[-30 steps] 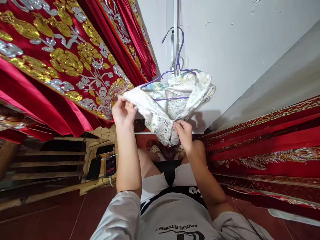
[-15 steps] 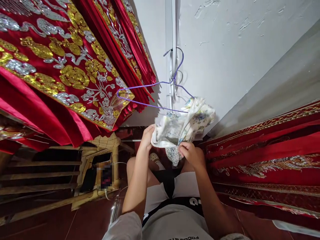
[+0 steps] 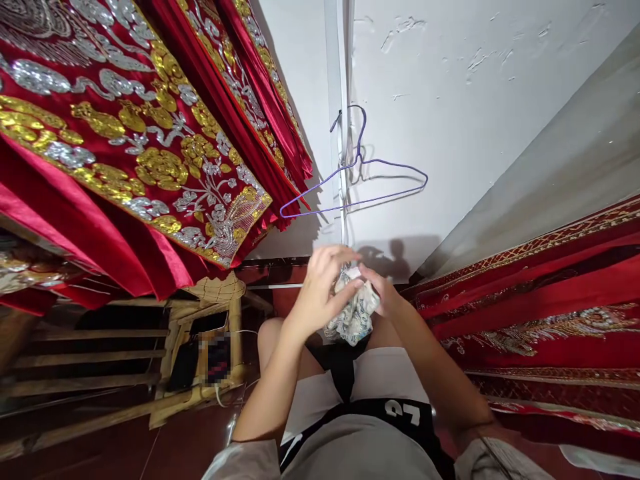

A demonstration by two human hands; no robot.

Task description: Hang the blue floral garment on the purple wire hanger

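A bunched white cloth garment (image 3: pixel 356 319) with a blue and yellowish pattern hangs above my lap, between my two hands. My left hand (image 3: pixel 320 287) curves around it from the left, fingers over its top and thumb across its front. From the other side my right hand (image 3: pixel 383 290) grips its upper right edge, with some fingers hidden behind the cloth. Just beyond my hands a bare purple wire hanger (image 3: pixel 373 203) hangs by its hook from a narrow white upright strip (image 3: pixel 343 80) on the wall.
Red costumes with gold and silver embroidery (image 3: pixel 163 167) hang at the left. More red embroidered cloth (image 3: pixel 540 293) fills the right side. A bamboo chair (image 3: pixel 235 333) stands at lower left, bearing a phone-like device with a cable. The white wall (image 3: pixel 475 127) is ahead.
The garment has come off the hanger and down towards me, now bunched up. The hanger has swung level and hangs bare. My left hand has moved right, closer to my right hand.
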